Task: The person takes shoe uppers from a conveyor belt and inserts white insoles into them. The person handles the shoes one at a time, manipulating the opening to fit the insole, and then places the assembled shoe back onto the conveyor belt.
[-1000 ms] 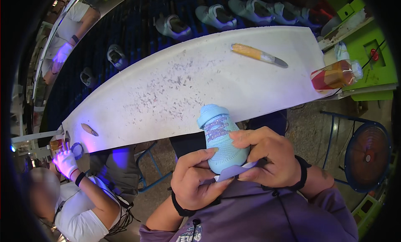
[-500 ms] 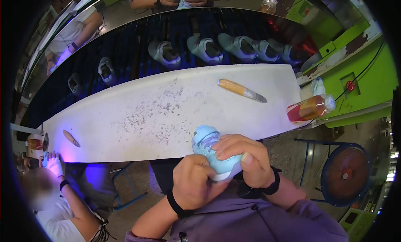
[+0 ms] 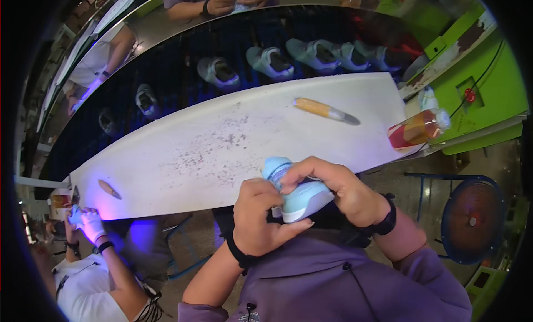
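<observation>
- Both hands are closed around one small light-blue shoe [image 3: 302, 199], held in front of the person's chest, just off the near edge of the white worktable [image 3: 222, 150].
- On the shoe's left side, the left hand [image 3: 258, 216] wraps it with fingers curled and the thumb stretched along beneath the white sole.
- From the shoe's right side, the right hand [image 3: 338, 191] covers the top, fingers bent down over the upper near the opening; a dark band sits on each wrist.
- What fills the shoe's opening looks like a pale form or stuffing, though the fingers hide too much to be sure.
- Beyond the shoe, across the table, a brush with an orange handle [image 3: 325, 110] lies alone on the speckled surface.
- Farther out from the shoe, past the table's far edge, a dark conveyor belt [image 3: 183, 50] carries a row of similar pale shoes [image 3: 269, 62].
- To the shoe's right, at the table's end, a clear bottle with reddish liquid [image 3: 417, 130] lies tilted.
- Well left of the shoe, at the table's other end, another worker's gloved hand [image 3: 89, 225] is lit by violet light.
- Below the right of the shoe, a round blue fan [image 3: 471, 219] stands on the floor.
</observation>
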`<control>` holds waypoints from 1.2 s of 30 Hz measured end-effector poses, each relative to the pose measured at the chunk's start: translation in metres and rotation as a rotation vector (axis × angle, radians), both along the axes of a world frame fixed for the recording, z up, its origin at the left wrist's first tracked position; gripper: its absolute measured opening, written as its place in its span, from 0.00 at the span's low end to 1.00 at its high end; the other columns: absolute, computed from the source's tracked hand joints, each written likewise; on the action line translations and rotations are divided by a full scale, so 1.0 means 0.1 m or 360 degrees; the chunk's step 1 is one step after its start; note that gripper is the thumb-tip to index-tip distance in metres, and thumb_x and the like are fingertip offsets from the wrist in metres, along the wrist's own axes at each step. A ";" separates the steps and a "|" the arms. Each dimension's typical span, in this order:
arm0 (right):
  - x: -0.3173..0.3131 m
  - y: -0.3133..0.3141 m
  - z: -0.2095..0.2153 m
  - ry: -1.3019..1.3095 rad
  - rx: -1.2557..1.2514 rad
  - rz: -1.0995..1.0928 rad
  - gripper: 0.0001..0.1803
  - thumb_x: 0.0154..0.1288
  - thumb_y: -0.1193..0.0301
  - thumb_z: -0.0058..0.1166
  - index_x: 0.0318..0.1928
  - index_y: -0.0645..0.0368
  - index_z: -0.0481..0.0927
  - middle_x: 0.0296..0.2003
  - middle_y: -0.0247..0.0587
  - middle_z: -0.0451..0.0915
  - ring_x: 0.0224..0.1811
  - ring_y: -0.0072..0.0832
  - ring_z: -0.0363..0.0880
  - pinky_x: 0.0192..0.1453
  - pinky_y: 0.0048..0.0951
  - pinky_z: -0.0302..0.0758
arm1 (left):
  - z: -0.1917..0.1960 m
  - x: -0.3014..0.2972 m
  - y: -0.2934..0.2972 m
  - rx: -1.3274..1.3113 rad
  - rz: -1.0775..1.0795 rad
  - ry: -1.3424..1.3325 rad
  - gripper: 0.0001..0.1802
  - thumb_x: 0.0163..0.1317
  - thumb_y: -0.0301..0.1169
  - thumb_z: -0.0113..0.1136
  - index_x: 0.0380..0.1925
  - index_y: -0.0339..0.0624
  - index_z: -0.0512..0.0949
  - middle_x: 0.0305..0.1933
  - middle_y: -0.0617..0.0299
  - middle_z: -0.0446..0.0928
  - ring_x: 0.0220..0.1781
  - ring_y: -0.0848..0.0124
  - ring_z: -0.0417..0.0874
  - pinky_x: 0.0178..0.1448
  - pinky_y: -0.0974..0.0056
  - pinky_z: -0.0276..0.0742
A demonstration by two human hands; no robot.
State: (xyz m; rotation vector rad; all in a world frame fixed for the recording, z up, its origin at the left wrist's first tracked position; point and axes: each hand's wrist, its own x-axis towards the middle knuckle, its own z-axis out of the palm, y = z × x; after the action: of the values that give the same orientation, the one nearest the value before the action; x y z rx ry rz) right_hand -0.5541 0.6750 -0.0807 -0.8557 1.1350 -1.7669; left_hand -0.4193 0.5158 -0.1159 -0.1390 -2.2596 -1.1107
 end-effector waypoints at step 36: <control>0.32 -0.34 -0.88 0.1237 -0.0035 -0.0491 0.23 0.37 0.68 0.75 0.32 0.55 0.73 0.32 0.38 0.72 0.35 0.39 0.75 0.39 0.37 0.72 | 0.47 0.31 -0.51 -0.0489 -0.0173 -0.0697 0.26 0.47 0.44 0.81 0.33 0.35 0.80 0.41 0.49 0.86 0.44 0.55 0.88 0.59 0.47 0.82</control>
State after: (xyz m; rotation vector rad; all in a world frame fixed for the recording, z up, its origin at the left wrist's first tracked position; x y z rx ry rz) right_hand -0.5223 0.6413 -0.1687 -1.5179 1.8196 -1.7209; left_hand -0.3886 0.4648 -0.0685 -0.1558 -2.8392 -0.9045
